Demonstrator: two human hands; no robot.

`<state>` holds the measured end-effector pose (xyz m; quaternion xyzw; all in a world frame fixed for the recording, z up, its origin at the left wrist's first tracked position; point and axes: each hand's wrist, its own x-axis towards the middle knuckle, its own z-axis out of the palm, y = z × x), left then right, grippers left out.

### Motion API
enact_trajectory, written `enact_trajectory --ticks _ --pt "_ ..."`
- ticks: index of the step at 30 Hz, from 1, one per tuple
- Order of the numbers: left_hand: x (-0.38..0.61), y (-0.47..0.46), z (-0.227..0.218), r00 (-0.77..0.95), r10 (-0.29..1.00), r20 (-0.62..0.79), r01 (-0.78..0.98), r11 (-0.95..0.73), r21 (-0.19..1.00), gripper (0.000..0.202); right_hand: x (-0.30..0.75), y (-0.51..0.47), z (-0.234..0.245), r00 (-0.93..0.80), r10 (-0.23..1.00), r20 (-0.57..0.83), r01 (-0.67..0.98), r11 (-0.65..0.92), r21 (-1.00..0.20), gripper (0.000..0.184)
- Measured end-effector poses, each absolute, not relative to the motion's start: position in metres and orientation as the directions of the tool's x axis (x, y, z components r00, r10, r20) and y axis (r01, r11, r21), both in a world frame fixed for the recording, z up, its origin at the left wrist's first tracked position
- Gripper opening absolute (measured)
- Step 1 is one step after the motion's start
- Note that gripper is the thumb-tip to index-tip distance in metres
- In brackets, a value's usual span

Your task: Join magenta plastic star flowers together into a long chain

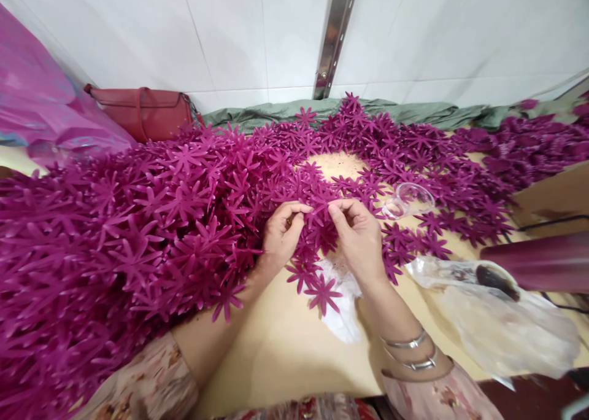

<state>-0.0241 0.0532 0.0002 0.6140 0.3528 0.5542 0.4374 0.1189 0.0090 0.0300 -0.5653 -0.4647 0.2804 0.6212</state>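
Note:
My left hand (281,236) and my right hand (359,236) meet over the table's middle, both pinching the same magenta star-shaped flower piece (318,214) between thumbs and fingers. A huge heap of the same magenta flower pieces (129,236) covers the table on the left and curves round behind my hands. A few loose flowers (323,292) lie just below my hands, on a white plastic scrap (343,315). My right wrist wears two silver bangles (409,352).
A small clear plastic cup (409,198) sits right of my hands. A clear plastic bag (501,312) and a dark maroon roll (538,261) lie at the right. A red handbag (142,110) stands against the tiled wall. Green cloth (368,110) lines the back edge.

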Motion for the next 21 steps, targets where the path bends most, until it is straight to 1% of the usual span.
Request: enact_trajectory --ticks 3,5,8,13,17,21 --pt "-0.0202 0.0498 0.0020 0.167 0.912 0.374 -0.079 -0.366 0.927 0.014 0.1139 0.0074 0.0296 0.407 0.859 0.311 0.288 0.202 -0.936 0.013" --pt "-0.0182 0.0495 0.0014 0.149 0.916 0.372 -0.092 -0.361 0.928 0.010 0.1120 0.0071 0.0284 0.393 0.854 0.342 0.337 0.212 -0.917 0.012" --pt "-0.0174 0.0512 -0.0008 0.112 0.928 0.355 -0.088 -0.346 0.934 0.006 0.1113 0.0077 0.0270 0.382 0.857 0.346 0.339 0.219 -0.915 0.012" --pt "-0.0191 0.0550 -0.0017 0.094 0.955 0.282 -0.103 -0.272 0.957 0.010 0.1142 0.0076 0.0275 0.405 0.840 0.362 0.369 0.212 -0.905 0.011" --pt "-0.0193 0.0560 0.0000 0.097 0.962 0.253 -0.109 -0.243 0.964 0.014 0.1155 0.0067 0.0283 0.371 0.844 0.387 0.405 0.228 -0.885 0.010" --pt "-0.0187 0.0561 0.0005 0.106 0.964 0.243 -0.101 -0.233 0.967 0.013 0.1154 0.0068 0.0291 0.361 0.845 0.394 0.415 0.232 -0.880 0.010"
